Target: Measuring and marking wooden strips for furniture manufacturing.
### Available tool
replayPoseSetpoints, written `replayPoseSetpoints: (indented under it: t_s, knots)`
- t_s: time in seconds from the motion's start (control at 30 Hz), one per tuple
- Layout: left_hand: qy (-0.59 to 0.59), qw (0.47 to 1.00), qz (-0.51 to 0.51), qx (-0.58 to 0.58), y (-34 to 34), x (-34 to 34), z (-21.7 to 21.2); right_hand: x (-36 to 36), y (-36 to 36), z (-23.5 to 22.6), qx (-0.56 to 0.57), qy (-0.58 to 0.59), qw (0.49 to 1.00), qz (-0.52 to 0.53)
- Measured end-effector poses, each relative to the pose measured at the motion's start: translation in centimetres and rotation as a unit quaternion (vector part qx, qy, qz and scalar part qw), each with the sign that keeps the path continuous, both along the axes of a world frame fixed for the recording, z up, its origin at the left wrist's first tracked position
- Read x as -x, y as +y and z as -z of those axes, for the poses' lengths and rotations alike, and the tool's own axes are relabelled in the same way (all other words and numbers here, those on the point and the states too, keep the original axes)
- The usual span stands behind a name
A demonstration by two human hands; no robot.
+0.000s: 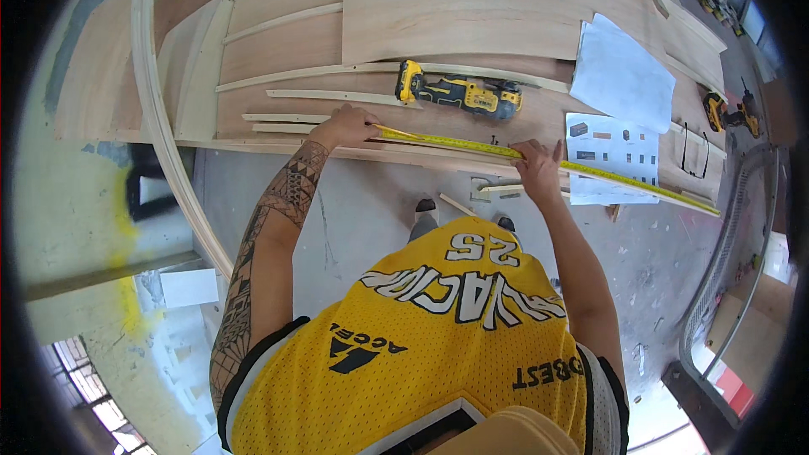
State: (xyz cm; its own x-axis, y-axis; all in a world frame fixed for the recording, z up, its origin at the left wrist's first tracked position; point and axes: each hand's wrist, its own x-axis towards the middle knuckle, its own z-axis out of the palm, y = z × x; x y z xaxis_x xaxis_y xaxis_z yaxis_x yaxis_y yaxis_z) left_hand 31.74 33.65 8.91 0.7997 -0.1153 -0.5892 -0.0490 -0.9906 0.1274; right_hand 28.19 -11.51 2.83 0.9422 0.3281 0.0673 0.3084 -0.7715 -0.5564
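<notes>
A yellow measuring tape (459,144) lies stretched along the near edge of the wooden panel, running from my left hand out past my right. At its left end my left hand (346,126) is closed with the fingertips on the tape, over thin wooden strips (278,127). Farther along, my right hand (539,167) pinches the tape, its fingers on the far side. No tape case can be made out. Just beyond my hands, a yellow-and-black cordless power tool (468,95) rests on its side on the panel (539,128).
Paper sheets (624,76) and a printed drawing sheet (608,147) lie at the right, with eyeglasses (695,152) beside them. A cordless drill (746,114) is at far right. Long curved wooden strips (156,109) lean across the left. Wood offcuts (458,204) lie on the floor.
</notes>
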Motion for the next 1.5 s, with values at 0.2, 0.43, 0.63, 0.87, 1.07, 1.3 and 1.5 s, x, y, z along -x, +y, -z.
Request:
replayPoseSetpoints:
  t_s: [0.2,0.43,0.63,0.87,1.07,1.3,1.5]
  knots:
    - [-0.016,0.999,0.038,0.022,1.7,0.4,-0.1,0.9,1.8,-1.5,0.07,0.007,0.996,0.06]
    - [-0.035,0.997,0.051,0.046,1.9,1.1,0.0,1.0,4.6,-2.0,0.17,0.034,0.976,0.134]
    - [-0.054,0.996,0.048,0.05,1.8,1.8,-0.4,1.2,10.0,-2.2,0.087,-0.015,0.993,0.073]
    - [-0.07,0.994,0.052,0.06,1.7,1.9,-0.4,1.1,16.5,-0.3,-0.022,0.003,1.0,0.015]
    - [-0.077,0.996,0.037,0.039,2.1,2.3,0.1,1.1,17.0,1.3,-0.105,-0.018,0.994,0.037]
    - [-0.124,0.988,0.06,0.064,2.4,2.4,1.2,1.2,16.9,2.2,-0.099,-0.042,0.993,0.044]
    - [-0.211,0.957,0.085,0.179,2.9,3.3,0.4,1.4,17.1,2.6,-0.105,-0.114,0.987,0.038]
